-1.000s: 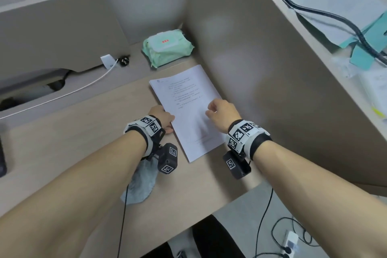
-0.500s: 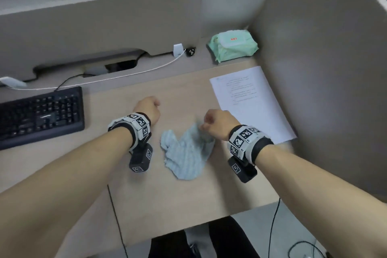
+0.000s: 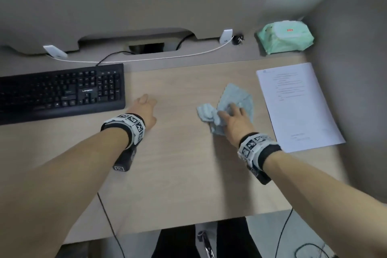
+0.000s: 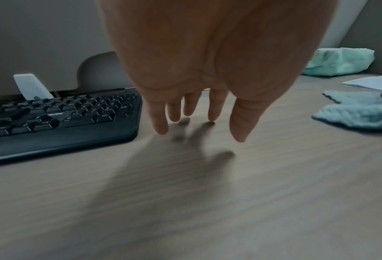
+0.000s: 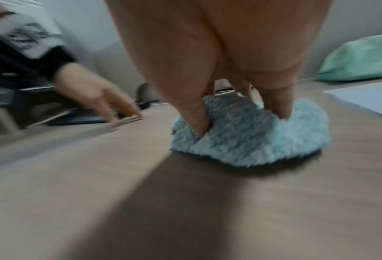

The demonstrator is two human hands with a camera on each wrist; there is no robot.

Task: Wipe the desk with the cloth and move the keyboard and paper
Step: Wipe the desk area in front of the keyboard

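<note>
A light blue fluffy cloth (image 3: 232,98) lies bunched on the wooden desk (image 3: 178,163), just left of the white printed paper (image 3: 297,104). My right hand (image 3: 231,112) lies on top of it, fingers spread and pressing down into the pile (image 5: 241,149). My left hand (image 3: 146,103) hovers open just above the desk, fingers straight (image 4: 212,112), holding nothing. It is right beside the right end of the black keyboard (image 3: 62,90), which sits at the desk's left.
A green wet-wipes pack (image 3: 284,36) sits at the back right corner. A white cable (image 3: 146,58) and a black plug run along the back ledge under the partition. A side panel (image 3: 356,69) walls the desk's right edge. Cables hang below the front edge.
Both hands left the paper. My right hand took the cloth, carried it further up the desk and flattened onto it. My left hand opened and moved left toward the keyboard.
</note>
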